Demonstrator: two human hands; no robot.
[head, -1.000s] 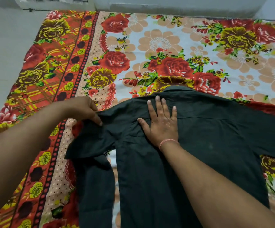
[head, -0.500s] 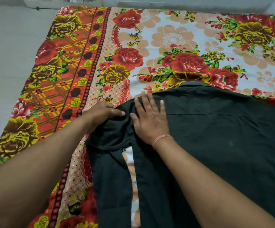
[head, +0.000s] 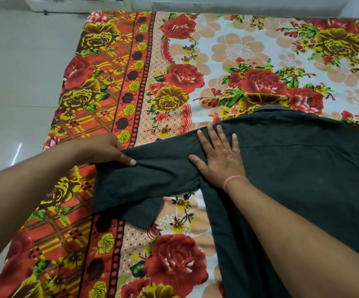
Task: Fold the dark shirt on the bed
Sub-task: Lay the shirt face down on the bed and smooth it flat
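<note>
Pressing down on the shirt by its shoulder with the right hand, fingers spread and straight. Pinching the sleeve with the left hand, cloth bunched there. Laid out on the bed, sleeve stretched between both sets of fingers.

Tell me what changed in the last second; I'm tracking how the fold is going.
The left hand, pinching the sleeve, has pulled it out sideways to the left; before, it hung down toward the person. The right hand stays pressed flat on the shirt by the shoulder.
</note>
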